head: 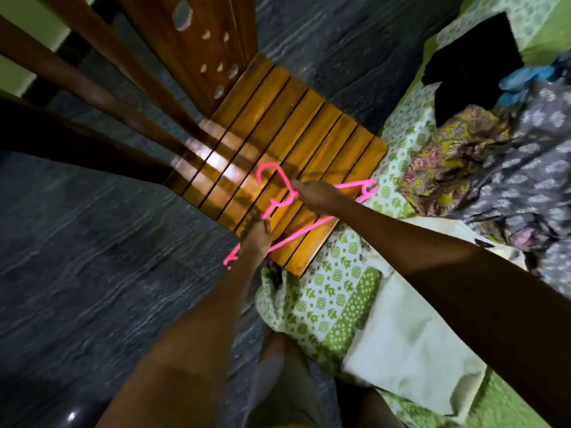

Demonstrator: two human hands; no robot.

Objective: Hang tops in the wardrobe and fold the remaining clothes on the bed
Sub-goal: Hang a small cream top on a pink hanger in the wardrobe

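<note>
Early in the task: both grips, left hand (256,239) and right hand (318,197), pinching bare pink hangers (304,231) beside the bed's (336,291) edge, clothes pile (482,162) unfolded, nothing hung.

Dim indoor light, one bright glare patch, heavy wide-angle warping.

A pale glare streaks across the glossy orange-brown slatted wooden panel (278,143) near its left end, and thin dark shadows cross it around the neon-pink plastic hangers (296,233). The near forearms fall into deep shadow. The dark grey streaked floor (92,242) smears with motion blur, and straight wooden boards at upper left fan outward and soften toward the edges.
</note>
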